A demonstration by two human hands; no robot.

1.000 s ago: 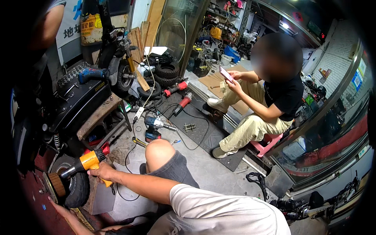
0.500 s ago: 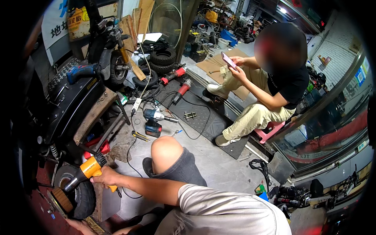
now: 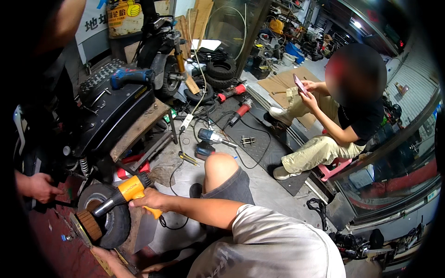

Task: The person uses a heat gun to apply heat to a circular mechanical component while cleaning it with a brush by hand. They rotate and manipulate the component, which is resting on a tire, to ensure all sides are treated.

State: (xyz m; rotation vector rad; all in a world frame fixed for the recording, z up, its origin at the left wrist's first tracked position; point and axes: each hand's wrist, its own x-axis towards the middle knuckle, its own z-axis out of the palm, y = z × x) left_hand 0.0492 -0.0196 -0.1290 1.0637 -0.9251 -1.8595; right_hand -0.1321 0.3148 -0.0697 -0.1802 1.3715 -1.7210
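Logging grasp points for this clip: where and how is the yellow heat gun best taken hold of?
Most likely by its handle, coming from the person's right. The handle juts out toward the lower right, where the right grip is wrapped around it, while the metal nozzle points lower left toward the brown ribbed drum.

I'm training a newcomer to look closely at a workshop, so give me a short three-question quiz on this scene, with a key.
1. Which tool does the wearer's right hand hold?
A) hammer
B) heat gun
C) paintbrush

2. True or false: the seated person with the phone is on a blue stool.

3. Fill in: directly behind the tool's metal nozzle is a black ____.

Key:
1. B, the yellow heat gun.
2. False; it is a pink stool.
3. Tire.
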